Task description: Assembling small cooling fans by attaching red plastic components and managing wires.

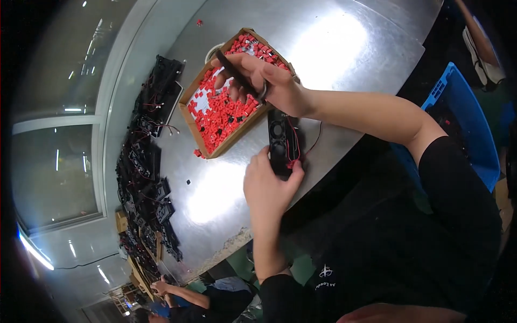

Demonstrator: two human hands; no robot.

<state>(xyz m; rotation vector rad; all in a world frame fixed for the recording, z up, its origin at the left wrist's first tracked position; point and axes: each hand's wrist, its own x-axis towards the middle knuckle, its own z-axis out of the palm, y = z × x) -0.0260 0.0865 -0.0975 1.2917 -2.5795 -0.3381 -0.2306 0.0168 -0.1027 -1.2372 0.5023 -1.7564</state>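
Note:
A black rectangular housing (277,139) with round openings and thin red wires lies on the metal table. My left hand (266,185) grips its near end, thumb on one side and fingers on the other. Above the table my right hand (277,83) is raised over the edge of a shallow cardboard box (229,146). It holds a dark, slender tool (237,74) whose exact kind I cannot make out. Small red parts (221,116), with a few black ones among them, fill much of the box.
Black housings with wires (145,161) are piled along the table's left side by the window wall. A blue bin (479,134) stands at the right, beyond the table edge. Another person's arm (183,293) reaches in at lower left. A small black piece (188,182) lies loose.

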